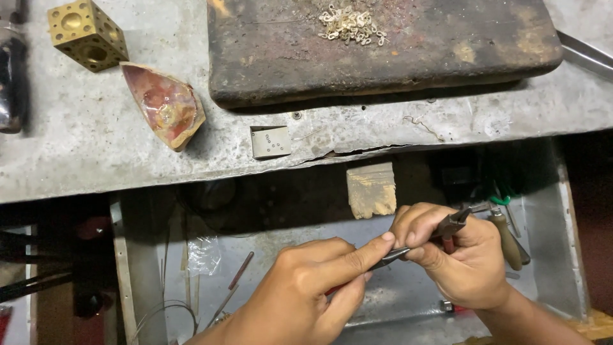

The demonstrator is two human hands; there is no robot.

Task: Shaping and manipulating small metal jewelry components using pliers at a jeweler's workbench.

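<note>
While a heap of small links point(351, 25) already lies on the far block point(383, 57), the left hand point(306, 291) and right hand point(453, 255) each grip pliers point(396, 254) nearby, perhaps pinching something too small to see.

Your left hand point(306, 287) and right hand point(456, 255) grip dull dark metal pliers point(421, 241) with red coated handles. The bench point(96, 140) is rough, pitted grey, cracked along its front edge. On it, the block point(383, 48) looks charred, matt and crusty, carrying pale metal links point(351, 25). The cube point(86, 35) at the left corner is brushed brass. The shard point(167, 105) is glazed, glossy reddish. The small plate point(270, 141) is matt grey metal.
</note>
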